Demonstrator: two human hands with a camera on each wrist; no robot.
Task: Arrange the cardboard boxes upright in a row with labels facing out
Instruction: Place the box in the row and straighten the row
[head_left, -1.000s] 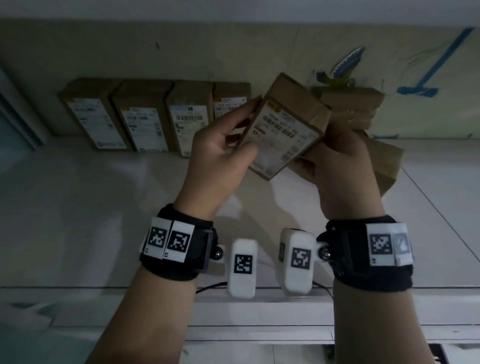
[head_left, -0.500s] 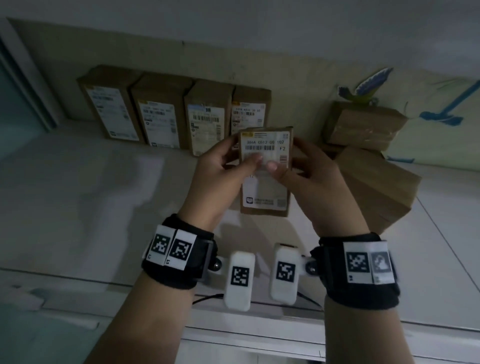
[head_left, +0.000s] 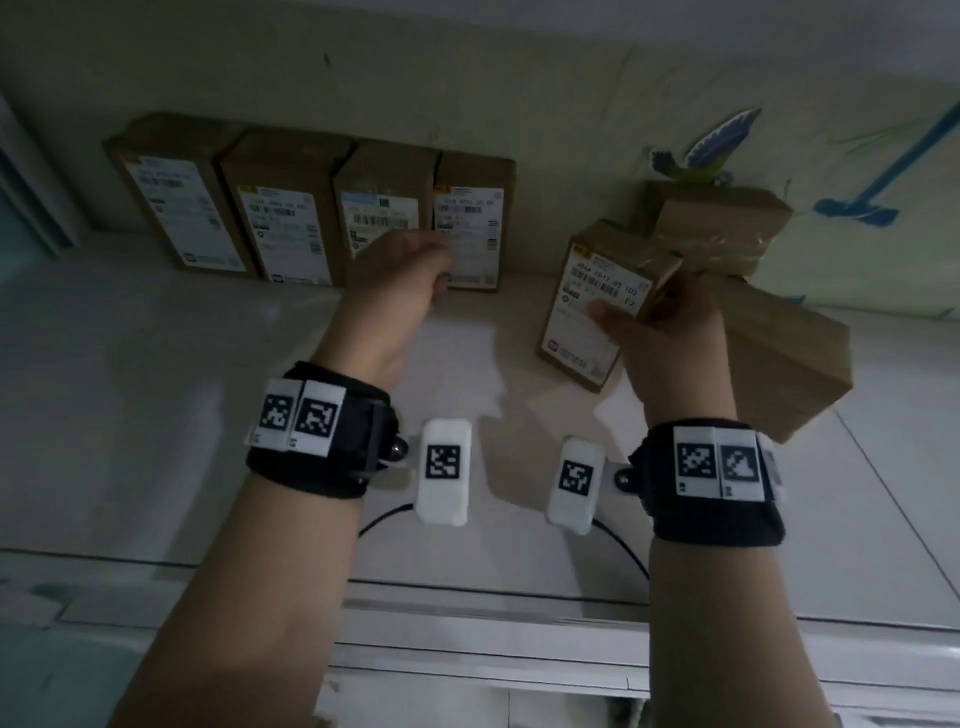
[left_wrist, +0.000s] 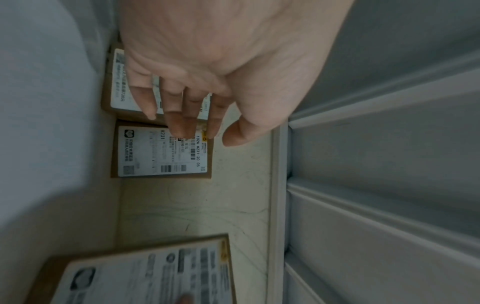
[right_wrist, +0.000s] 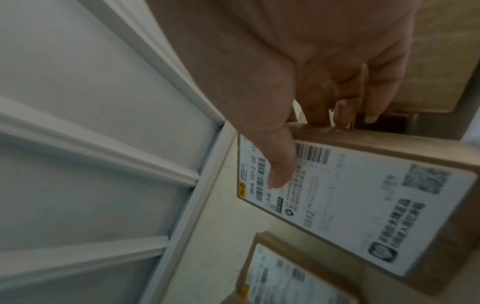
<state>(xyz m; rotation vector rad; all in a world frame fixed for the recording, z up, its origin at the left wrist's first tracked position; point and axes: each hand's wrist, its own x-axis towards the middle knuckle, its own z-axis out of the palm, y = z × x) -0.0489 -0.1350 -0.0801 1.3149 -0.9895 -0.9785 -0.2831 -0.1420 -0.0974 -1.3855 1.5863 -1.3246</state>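
Head view: held box (head_left: 592, 306), label outward, tilts just right of the fourth box (head_left: 475, 228), pinched by right hand (head_left: 670, 332). Left hand (head_left: 400, 275) hangs relaxed, holding nothing. Straighten it, then seat it flush beside that box.

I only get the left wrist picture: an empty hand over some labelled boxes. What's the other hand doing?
Observer: The right hand grips a labelled box, with the thumb on the label.
Visitor: Is it in line with the others?
Observer: No. It is tilted, off to the right of the row of four upright boxes.
Visitor: Any more to sort?
Observer: Yes. Brown boxes lie piled behind that hand, with no labels showing.
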